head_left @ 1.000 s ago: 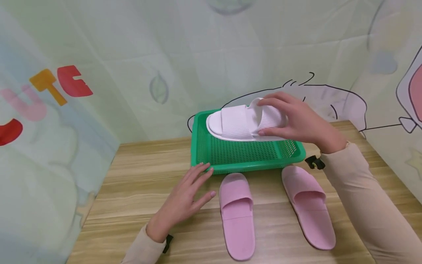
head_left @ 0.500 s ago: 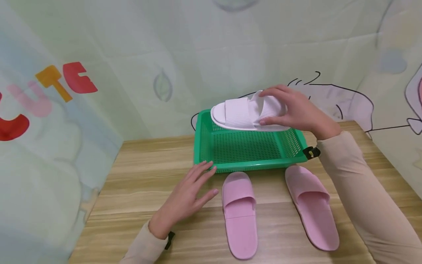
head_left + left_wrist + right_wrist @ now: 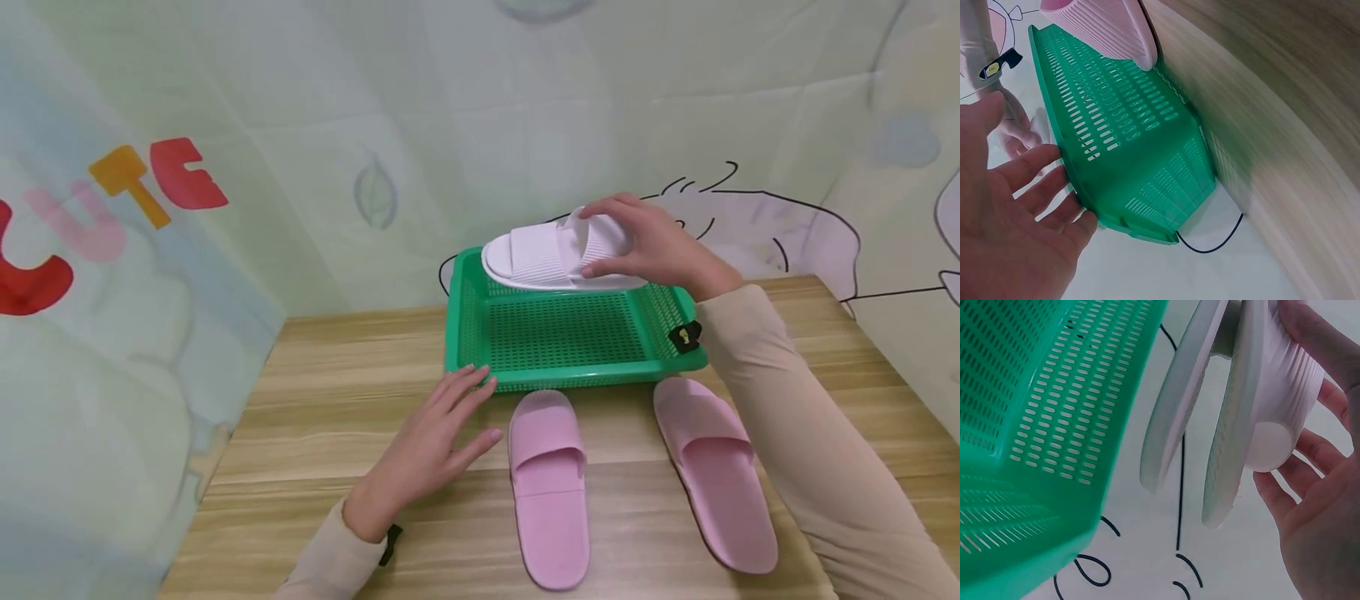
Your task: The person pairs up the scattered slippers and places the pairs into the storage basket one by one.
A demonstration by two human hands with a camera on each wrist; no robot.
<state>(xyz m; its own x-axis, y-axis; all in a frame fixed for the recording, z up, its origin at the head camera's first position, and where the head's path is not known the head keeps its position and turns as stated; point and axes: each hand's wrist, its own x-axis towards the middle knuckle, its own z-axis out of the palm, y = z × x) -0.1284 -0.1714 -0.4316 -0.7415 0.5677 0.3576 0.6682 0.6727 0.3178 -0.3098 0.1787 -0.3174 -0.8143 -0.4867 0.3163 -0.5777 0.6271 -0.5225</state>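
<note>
My right hand [image 3: 652, 250] grips a pair of white slippers [image 3: 536, 257] by the strap, thumb on the near side and fingers on the far side. The pair is held sideways above the back part of a green plastic basket [image 3: 570, 377], toes pointing in opposite directions. In the right wrist view, two white soles [image 3: 1229, 450] stand side by side, apart from the basket wall. My left hand [image 3: 427, 450] has its fingers extended, with the fingertips at the basket's front left corner. In the left wrist view, those fingers touch the basket rim [image 3: 1075, 181].
Two pink slippers stand in front of the basket, one left [image 3: 551, 492] and one right [image 3: 716, 475], toes toward it. They rest on a wood-grain table [image 3: 337, 400]. Behind the table hangs a printed cloth backdrop [image 3: 315, 192].
My right hand has lifted the white slippers slightly, then shifted a little to the left with them. My left hand stays at the basket corner. The head view has shifted slightly.
</note>
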